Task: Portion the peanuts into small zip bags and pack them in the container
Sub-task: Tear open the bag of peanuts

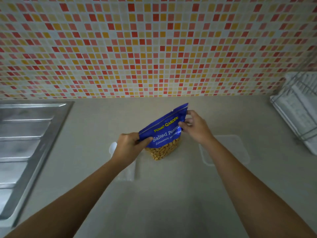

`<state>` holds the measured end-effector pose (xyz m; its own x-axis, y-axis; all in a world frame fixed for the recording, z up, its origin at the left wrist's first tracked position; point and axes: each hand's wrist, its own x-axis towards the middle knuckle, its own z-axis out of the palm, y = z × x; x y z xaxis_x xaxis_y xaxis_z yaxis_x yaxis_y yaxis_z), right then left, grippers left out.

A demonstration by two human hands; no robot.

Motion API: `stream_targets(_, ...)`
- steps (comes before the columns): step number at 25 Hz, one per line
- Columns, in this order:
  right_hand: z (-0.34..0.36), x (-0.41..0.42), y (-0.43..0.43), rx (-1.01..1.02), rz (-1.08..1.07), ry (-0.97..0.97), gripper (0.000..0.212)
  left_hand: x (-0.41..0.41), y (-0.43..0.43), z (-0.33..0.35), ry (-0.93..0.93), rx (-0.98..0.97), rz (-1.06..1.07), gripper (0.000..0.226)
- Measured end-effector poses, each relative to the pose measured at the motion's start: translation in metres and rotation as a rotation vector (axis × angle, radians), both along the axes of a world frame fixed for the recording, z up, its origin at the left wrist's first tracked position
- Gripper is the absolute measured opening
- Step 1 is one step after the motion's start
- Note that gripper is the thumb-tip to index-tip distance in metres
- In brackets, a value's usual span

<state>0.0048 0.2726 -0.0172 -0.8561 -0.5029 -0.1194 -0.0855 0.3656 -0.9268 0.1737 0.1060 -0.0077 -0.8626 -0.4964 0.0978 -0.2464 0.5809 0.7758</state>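
Two bare hands hold one blue foil pouch of salted peanuts (164, 133) just above a pale beige surface (154, 203), in front of a wall of small red, orange and cream mosaic tiles (154, 48). The left hand (129, 145) pinches the pouch's lower left corner between thumb and fingers; the right hand (195, 126) pinches its upper right edge, near the sealed top strip, with the fingertips curled onto the foil. The pouch is tilted, its top corner pointing up and to the right, and a clear window at its lower end shows a mass of pale peanuts (161, 152), too many to count.

One clear, shallow rectangular plastic container (240, 152) rests on the surface to the right, partly under the right forearm. To the left of the pouch, under the left wrist, lies a stack of small clear zip bags (128, 174); how many cannot be told. One small white rounded object (113, 146) shows just beside the left hand, too hidden to identify.

One stainless steel sink drainboard (25, 143) with ridges fills the left edge. One white wire dish rack (298, 109) stands at the far right.
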Motion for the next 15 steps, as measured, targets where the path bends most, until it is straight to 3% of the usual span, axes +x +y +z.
stream_targets(4, -0.012, 0.016, 0.014, 0.07, 0.079, -0.015, 0.04, 0.028, 0.033, -0.013, -0.075, -0.103, -0.035, 0.04)
stream_targets(7, -0.009, 0.02, 0.021, 0.159, 0.135, 0.071, 0.047, 0.035, 0.041, -0.01, -0.055, -0.101, -0.116, 0.021)
stream_targets(8, -0.006, 0.022, 0.023, 0.174, 0.126, 0.098, 0.049, 0.038, 0.039, -0.005, -0.054, -0.011, -0.193, 0.016)
stream_targets(11, 0.005, 0.029, 0.026, 0.142, 0.019, 0.188, 0.034, 0.038, 0.02, 0.003, -0.094, 0.417, -0.424, 0.05)
stream_targets(13, 0.018, 0.039, 0.023, 0.134, -0.02, 0.137, 0.03, 0.028, 0.015, 0.011, -0.049, 0.71, -0.32, 0.044)
stream_targets(15, 0.027, 0.045, 0.017, 0.144, -0.008, -0.028, 0.051, 0.014, 0.023, 0.022, -0.08, 0.728, -0.225, 0.027)
